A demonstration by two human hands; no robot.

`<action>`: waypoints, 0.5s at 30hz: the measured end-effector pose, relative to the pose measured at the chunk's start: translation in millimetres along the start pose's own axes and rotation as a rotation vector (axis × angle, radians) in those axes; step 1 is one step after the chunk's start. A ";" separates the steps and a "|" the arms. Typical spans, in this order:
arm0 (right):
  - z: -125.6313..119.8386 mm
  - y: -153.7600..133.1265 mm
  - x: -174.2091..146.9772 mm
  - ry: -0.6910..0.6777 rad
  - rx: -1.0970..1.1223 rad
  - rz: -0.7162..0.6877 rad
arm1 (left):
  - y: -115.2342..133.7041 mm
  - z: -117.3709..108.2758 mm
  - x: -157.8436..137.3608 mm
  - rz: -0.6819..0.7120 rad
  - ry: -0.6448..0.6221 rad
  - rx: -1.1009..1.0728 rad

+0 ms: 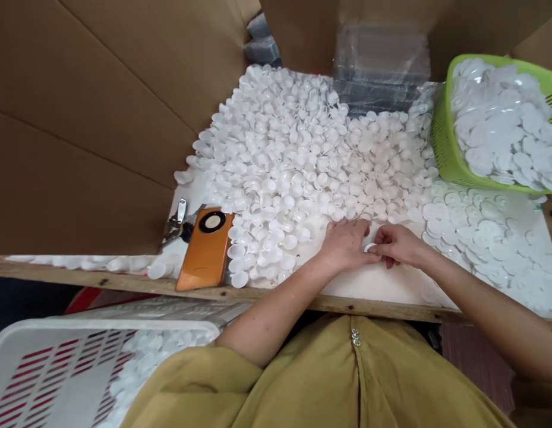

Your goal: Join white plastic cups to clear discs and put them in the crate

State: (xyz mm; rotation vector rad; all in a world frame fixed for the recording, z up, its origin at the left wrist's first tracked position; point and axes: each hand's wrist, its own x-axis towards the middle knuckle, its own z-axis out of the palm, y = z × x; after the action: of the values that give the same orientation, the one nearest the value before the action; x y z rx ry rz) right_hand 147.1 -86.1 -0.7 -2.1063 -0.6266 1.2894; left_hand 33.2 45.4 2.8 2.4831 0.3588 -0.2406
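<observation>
My left hand and my right hand meet over the bare strip at the front of the white tabletop. Between their fingertips is a small round white plastic piece, mostly hidden by the fingers. My left thumb reaches across to the right fingers, and both hands are closed on the piece. Just beyond them spreads a large heap of small white cup-shaped plastic pieces. Flat white discs lie in a loose layer to the right of my right hand.
A green basket full of white discs stands at the back right. Cardboard walls off the left. An orange phone and keys lie near the front edge. Below left is a white basket with more white pieces.
</observation>
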 end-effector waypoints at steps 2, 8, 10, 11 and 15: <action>3.9 1.0 -2.8 0.009 0.038 0.011 | 1.5 -0.4 0.5 0.006 -0.018 0.034; 9.8 8.1 -28.7 -0.030 0.232 -0.186 | 12.8 3.8 -21.1 0.105 0.016 -0.078; -5.7 14.9 -34.3 0.114 0.168 -0.279 | 10.7 -7.0 -45.9 0.090 0.043 -0.263; -18.0 19.8 -34.4 0.263 0.076 -0.322 | 5.4 -16.6 -63.5 0.071 0.068 -0.335; -75.9 49.9 -19.4 0.805 -0.376 -0.324 | -51.8 -69.5 -163.4 -0.150 0.126 -0.336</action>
State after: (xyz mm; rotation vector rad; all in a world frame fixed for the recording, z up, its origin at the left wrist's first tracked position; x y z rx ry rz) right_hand 211.9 -152.4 4.5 -2.4292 -0.8217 0.0973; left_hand -131.4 94.7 71.1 2.1469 0.5884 -0.0753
